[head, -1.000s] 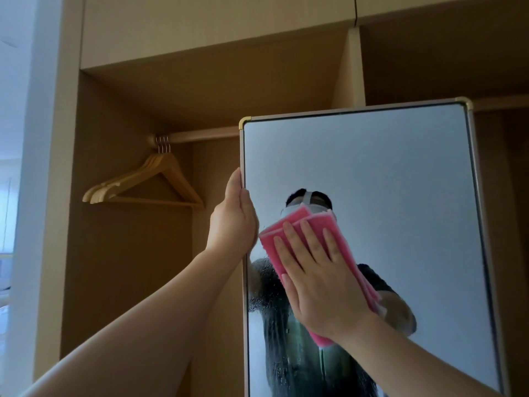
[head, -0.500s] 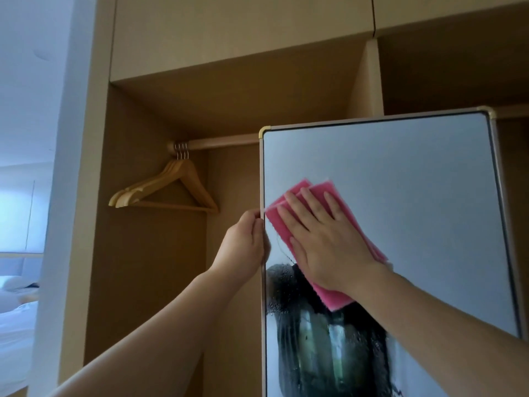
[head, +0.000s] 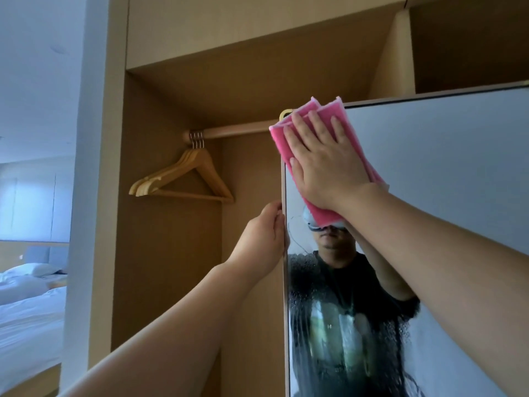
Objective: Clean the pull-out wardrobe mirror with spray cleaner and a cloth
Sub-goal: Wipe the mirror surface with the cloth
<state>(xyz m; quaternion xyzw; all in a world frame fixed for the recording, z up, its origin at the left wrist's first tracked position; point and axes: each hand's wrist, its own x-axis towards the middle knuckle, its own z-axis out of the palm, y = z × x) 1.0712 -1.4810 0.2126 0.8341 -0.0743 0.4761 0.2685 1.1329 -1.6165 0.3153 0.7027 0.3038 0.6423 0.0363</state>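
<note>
The right hand [head: 323, 164] presses the soft cloth [head: 312, 118] flat on the mirror [head: 443, 167] at its top left corner. The left hand [head: 263, 239] grips its left edge. Wet glass looks slippery; hold the frame.

Wooden hangers [head: 183, 179] hang together from the wardrobe rail [head: 234, 130]. A bed with white bedding [head: 28, 305] stands at far left.

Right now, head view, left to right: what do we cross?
In order: white-sheeted bed → pale wooden coat hangers → left hand gripping the frame edge → right hand flat on folded pink cloth → bare glass of the gold-framed wardrobe mirror.
</note>
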